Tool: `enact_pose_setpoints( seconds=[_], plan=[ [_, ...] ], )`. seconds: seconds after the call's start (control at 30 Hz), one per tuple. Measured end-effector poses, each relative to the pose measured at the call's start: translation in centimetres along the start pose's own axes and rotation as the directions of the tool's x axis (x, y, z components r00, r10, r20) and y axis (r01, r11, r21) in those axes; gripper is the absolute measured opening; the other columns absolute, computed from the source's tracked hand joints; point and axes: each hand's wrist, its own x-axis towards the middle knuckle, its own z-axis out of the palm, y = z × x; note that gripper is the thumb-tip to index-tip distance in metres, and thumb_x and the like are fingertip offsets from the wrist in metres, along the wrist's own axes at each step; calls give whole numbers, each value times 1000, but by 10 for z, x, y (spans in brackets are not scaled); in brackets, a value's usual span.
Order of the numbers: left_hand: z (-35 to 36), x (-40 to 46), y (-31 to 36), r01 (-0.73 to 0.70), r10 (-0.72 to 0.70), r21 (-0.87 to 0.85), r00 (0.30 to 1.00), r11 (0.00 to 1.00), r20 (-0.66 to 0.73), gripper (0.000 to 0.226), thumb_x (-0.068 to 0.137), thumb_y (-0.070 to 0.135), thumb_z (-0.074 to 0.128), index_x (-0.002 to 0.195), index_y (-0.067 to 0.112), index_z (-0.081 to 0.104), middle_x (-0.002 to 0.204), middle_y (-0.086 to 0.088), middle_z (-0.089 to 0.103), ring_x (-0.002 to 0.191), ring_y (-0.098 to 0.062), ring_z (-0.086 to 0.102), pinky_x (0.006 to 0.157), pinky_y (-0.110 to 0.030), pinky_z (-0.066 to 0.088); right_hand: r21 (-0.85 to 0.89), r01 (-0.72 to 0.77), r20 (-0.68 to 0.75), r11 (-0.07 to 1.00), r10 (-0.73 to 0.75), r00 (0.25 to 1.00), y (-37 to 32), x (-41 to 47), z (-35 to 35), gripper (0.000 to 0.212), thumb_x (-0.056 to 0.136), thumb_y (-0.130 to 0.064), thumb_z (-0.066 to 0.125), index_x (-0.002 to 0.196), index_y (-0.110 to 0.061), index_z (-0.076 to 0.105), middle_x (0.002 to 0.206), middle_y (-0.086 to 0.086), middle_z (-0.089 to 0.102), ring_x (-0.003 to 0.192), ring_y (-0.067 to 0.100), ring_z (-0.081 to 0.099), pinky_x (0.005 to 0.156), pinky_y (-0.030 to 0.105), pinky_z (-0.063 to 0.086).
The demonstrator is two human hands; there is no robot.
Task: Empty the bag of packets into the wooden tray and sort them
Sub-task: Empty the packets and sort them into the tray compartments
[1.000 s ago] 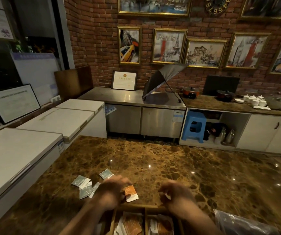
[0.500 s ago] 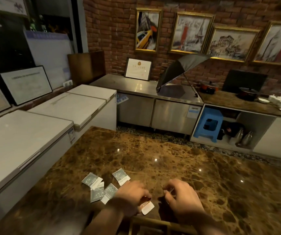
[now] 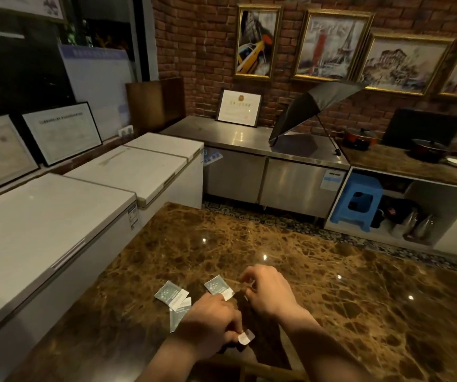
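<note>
Head view looked down on a brown marble counter with both bare hands low in the picture. The left hand had its grip pinched shut on a small packet, only whose white end showed past the fingertips; holding it by an edge probably kept the label readable for sorting. The right hand hovered just right of the grey packets, fingers curled together around something small and pale, though I could not tell what it was or whether it was truly gripped. Several grey packets lay in a loose cluster on the counter just left of the left hand, one more between the two hands; they seemed set aside there as one sort. A strip of the wooden tray showed at the bottom edge, just below the hands. The bag was out of sight.
</note>
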Motion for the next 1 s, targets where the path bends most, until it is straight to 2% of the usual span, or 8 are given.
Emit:
enact_pose_setpoints(
  seconds=[0.17, 0.23, 0.33, 0.53, 0.73, 0.87, 0.93, 1.0],
  plan=[
    [-23, -9, 0, -25, 22, -21, 995, 999, -98, 29, 89, 48, 53, 105, 31, 71, 110, 7, 68, 110, -15, 53, 84, -24, 27, -57, 63, 113, 996, -56, 992, -17, 28, 17, 33, 88, -23, 70, 119, -34, 71, 121, -5, 71, 113, 20, 66, 93, 37, 54],
    [-36, -15, 1, -12, 10, -24, 995, 1000, -95, 31, 89, 50, 51, 105, 32, 71, 111, 8, 69, 110, -14, 55, 85, -25, 29, -92, 101, 169, 991, -84, 982, -23, 35, 23, 34, 86, -27, 72, 119, -36, 71, 119, -4, 71, 111, 22, 66, 91, 37, 54],
    [-48, -26, -6, -10, 7, -27, 994, 1000, -105, 20, 92, 43, 62, 105, 33, 73, 110, 9, 71, 108, -16, 57, 88, -27, 35, -186, 177, 223, 966, -134, 965, -33, 39, 33, 31, 85, -30, 72, 116, -34, 72, 115, 1, 71, 107, 26, 66, 87, 39, 55],
    [-57, -42, -12, 43, -40, 24, 993, 999, -113, 20, 90, 44, 63, 106, 36, 73, 107, 7, 71, 103, -17, 60, 86, -33, 45, -272, 234, 194, 934, -185, 963, -31, 31, 42, 19, 89, -27, 67, 104, -20, 76, 107, 7, 71, 101, 32, 66, 82, 42, 55],
    [-50, -49, 5, -1, -20, -112, 984, 994, -179, 29, 84, 54, 57, 100, 37, 75, 96, 10, 73, 91, -11, 64, 82, -33, 52, -3, 65, 16, 998, -64, 998, -21, 11, 20, 13, 92, -33, 68, 102, -30, 76, 103, -6, 77, 98, 18, 70, 84, 34, 55],
    [-48, -56, 41, -37, 2, -172, 980, 984, -201, 57, 80, 79, 39, 106, 41, 73, 104, 12, 69, 98, -6, 57, 86, -18, 42, 119, -8, -43, 993, 13, 999, -10, -5, -10, 11, 91, -35, 71, 100, -32, 76, 100, -9, 76, 95, 12, 70, 86, 37, 57],
    [-44, -57, 59, -86, 50, -184, 980, 979, -191, 52, 83, 79, 39, 113, 48, 68, 106, 13, 70, 101, 0, 55, 85, -14, 38, 153, -14, -44, 988, 21, 999, -6, -16, -24, 12, 91, -36, 72, 101, -32, 77, 100, -10, 76, 94, 9, 69, 87, 36, 58],
    [-35, -59, 75, -133, 100, -180, 979, 975, -178, 39, 88, 68, 47, 116, 49, 66, 114, 15, 70, 110, 1, 56, 95, -18, 43, 166, -7, -34, 986, 13, 999, -5, -28, -36, 13, 91, -36, 72, 102, -31, 77, 103, -11, 76, 95, 6, 68, 88, 34, 58]
  ],
)
